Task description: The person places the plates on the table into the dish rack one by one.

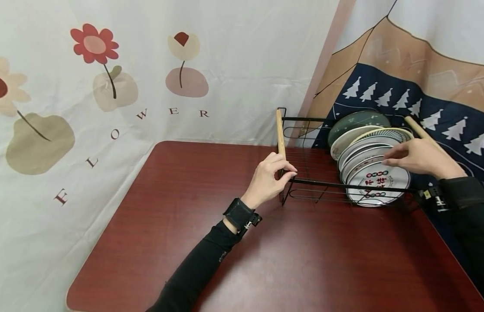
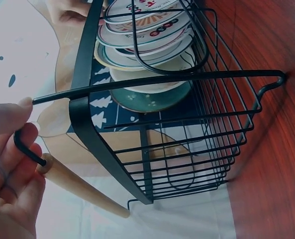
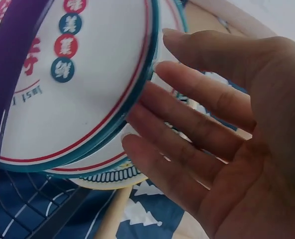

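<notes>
A black wire dish basket [image 1: 324, 183] with wooden handles stands at the table's right side. Several plates lean in a row at its right end. In front is a white plate [image 1: 398, 177] with red lettering, and a dark green plate [image 1: 359, 119] is at the back. My left hand [image 1: 267, 180] pinches the wire at the basket's near left corner, beside the wooden handle [image 2: 82, 189]. My right hand [image 1: 425, 158] is over the plates; in the right wrist view its fingers [image 3: 187, 119] extend to the plate rims, holding none.
A reddish-brown table [image 1: 210, 186] stretches left and forward of the basket. Behind it hangs a pale cloth [image 1: 234, 43] printed with flowers. A navy cloth with white trees [image 1: 402, 78] lies behind and right of the basket.
</notes>
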`<state>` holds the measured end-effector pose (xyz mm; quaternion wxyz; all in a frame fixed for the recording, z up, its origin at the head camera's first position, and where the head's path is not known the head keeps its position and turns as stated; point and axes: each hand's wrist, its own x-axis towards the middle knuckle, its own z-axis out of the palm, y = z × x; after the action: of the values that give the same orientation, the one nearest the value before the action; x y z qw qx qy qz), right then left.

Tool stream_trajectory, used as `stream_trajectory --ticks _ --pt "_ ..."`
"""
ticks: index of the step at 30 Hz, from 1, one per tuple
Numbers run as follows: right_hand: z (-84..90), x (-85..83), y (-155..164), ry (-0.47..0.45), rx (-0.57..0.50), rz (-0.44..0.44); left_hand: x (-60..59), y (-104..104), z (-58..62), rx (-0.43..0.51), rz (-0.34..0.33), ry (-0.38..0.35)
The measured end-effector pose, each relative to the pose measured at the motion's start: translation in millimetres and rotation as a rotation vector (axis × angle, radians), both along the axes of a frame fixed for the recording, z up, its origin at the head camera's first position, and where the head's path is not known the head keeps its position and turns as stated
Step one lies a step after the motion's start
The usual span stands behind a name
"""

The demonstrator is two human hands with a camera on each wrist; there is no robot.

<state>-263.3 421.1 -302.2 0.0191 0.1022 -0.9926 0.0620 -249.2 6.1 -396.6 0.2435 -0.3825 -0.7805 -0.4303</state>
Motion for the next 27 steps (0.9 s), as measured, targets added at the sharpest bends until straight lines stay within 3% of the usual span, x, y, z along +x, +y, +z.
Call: stream_trajectory --ticks 10,17,21,27 --pt "-0.5 21.3 -24 0.043 -0.147 -0.003 -9.6 -15 -3.5 0.036 -0.091 -0.030" --pt "-7.5 34.5 -42 0.076 -0.260 0.022 -9.1 -27 -9.1 0.025 -0.140 -0.027" --pt "-20.4 43.1 -51 0.149 -0.311 0.092 -4.4 -39 -16.2 -0.029 -0.071 -0.013" --pt "-47.4 58.7 -69 0.297 -0.332 0.123 -4.1 -74 -33.3 -0.154 0.148 -0.108"
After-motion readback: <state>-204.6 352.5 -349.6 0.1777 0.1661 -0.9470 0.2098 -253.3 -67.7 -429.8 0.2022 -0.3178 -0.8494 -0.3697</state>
